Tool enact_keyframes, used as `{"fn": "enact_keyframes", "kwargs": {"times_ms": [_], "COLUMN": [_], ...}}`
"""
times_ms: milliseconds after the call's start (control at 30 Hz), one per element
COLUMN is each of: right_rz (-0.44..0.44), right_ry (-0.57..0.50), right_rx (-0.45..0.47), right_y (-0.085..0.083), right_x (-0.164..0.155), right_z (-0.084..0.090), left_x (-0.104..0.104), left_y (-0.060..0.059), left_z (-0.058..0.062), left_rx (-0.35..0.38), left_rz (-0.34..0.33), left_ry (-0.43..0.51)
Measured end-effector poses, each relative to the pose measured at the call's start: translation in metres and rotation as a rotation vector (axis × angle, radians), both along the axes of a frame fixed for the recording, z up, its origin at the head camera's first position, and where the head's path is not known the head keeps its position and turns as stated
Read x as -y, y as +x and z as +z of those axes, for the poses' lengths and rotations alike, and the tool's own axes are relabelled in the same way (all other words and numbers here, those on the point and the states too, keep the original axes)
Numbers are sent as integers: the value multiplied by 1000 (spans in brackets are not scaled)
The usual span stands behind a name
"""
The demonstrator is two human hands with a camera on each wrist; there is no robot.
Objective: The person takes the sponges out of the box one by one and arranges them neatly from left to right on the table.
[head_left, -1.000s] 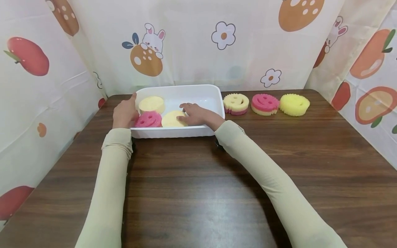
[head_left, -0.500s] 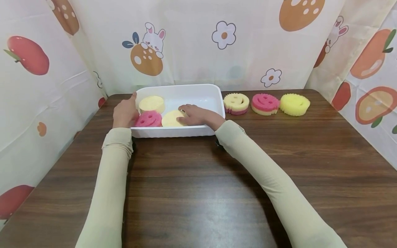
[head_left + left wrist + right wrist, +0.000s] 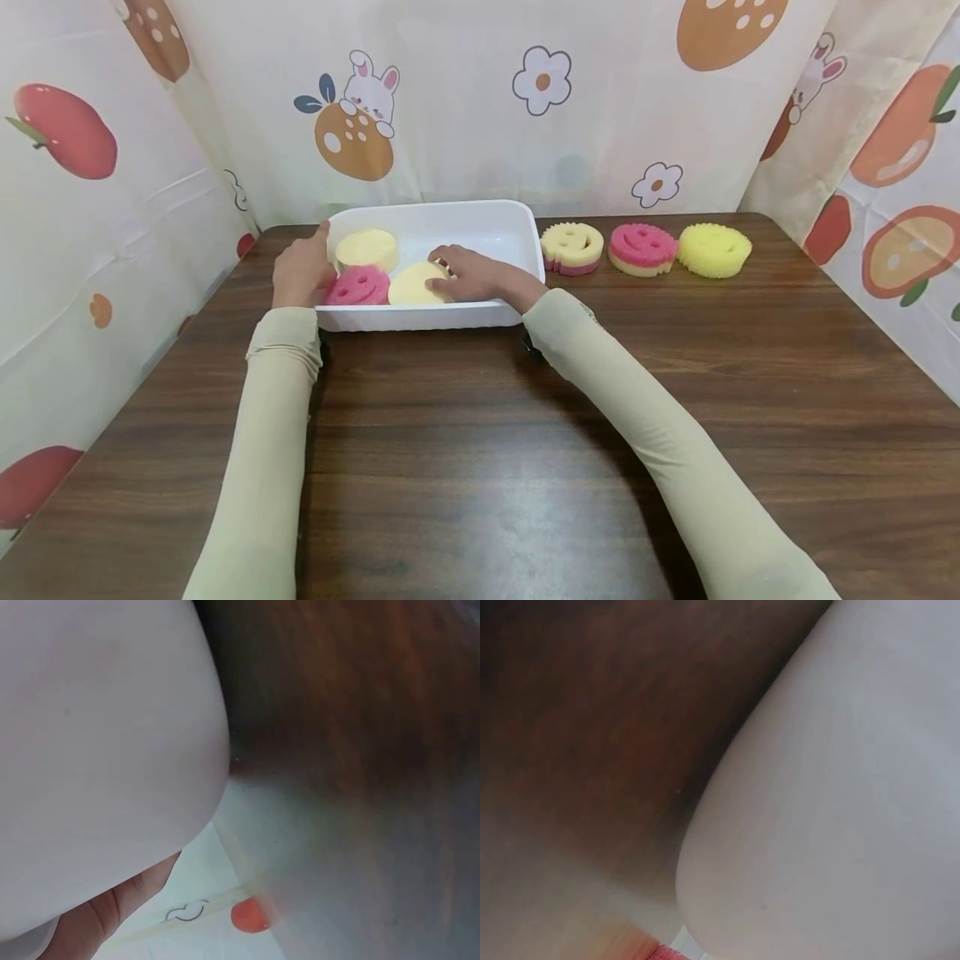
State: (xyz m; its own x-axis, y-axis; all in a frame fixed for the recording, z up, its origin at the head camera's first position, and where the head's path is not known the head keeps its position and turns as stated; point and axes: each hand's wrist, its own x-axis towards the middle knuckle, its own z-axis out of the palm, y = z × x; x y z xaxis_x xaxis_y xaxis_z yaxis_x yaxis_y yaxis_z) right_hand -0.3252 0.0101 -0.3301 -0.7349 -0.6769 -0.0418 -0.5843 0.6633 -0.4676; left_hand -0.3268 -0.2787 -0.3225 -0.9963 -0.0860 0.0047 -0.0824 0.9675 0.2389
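Note:
A white tray (image 3: 480, 315) stands at the back of the table with three round sponges in it. My left hand (image 3: 302, 268) grips the tray's left side, and a finger shows along its outer wall in the left wrist view. Close by that hand lies a pink smiley sponge (image 3: 362, 286). My right hand (image 3: 474, 275) reaches over the front wall and holds the right edge of a pale yellow sponge (image 3: 414, 284), thumb toward me and fingers bent over its far side. Behind the pink one sits another pale yellow sponge (image 3: 367, 249). The right wrist view shows only the tray's outside and table.
To the tray's right, a row runs along the back: a cream-and-pink smiley sponge (image 3: 572, 247), a pink-and-cream smiley sponge (image 3: 642, 249) and a bright yellow scalloped sponge (image 3: 714, 250). A patterned curtain (image 3: 465, 108) closes off the dark wooden table (image 3: 480, 467) behind and at the sides.
The right hand's fingers have arched a little more over the pale yellow sponge, which has tipped slightly. The left hand and the tray have stayed put.

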Motion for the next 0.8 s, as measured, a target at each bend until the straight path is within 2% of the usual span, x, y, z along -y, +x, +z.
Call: {"fn": "enact_keyframes", "kwargs": {"times_ms": [300, 500, 800], "right_rz": [-1, -13, -25], "right_ry": [-81, -141, -173], "right_rx": [18, 74, 105], "right_y": [-2, -1, -1], "right_x": [0, 0, -2], "right_z": [1, 1, -1], "left_x": [-1, -1, -3], "left_y": [0, 0, 1], "left_z": [1, 2, 2], "left_rx": [8, 9, 14], "left_rz": [13, 13, 13], "left_ry": [4, -19, -33]}}
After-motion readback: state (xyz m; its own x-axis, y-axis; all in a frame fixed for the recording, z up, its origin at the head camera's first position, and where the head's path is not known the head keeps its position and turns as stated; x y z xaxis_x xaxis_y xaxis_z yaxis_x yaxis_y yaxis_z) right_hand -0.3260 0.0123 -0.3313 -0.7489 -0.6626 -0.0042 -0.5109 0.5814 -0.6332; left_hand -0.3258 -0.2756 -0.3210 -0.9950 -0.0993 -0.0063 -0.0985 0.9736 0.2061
